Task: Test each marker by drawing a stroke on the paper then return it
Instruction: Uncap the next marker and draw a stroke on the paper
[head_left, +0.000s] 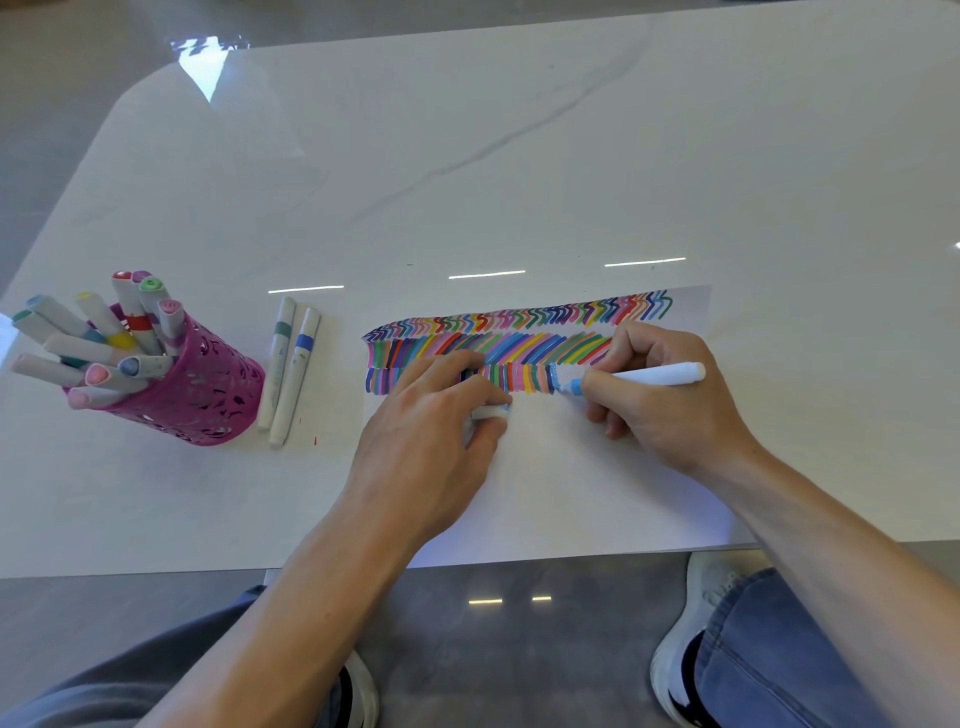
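A white sheet of paper (561, 467) lies on the table, its upper part filled with rows of coloured strokes. My right hand (670, 400) grips a white marker (654, 375) with a light blue tip, and the tip touches the paper at the right end of the lowest row of strokes. My left hand (431, 431) rests on the paper and pinches the marker's cap (491, 412) between its fingers. A pink mesh cup (208, 395) at the left holds several capped markers.
Two capped markers (288, 364) lie side by side on the table between the pink cup and the paper. The white marble table (467, 156) stretches far back. Its front edge runs just below the paper, with my legs and shoes beneath.
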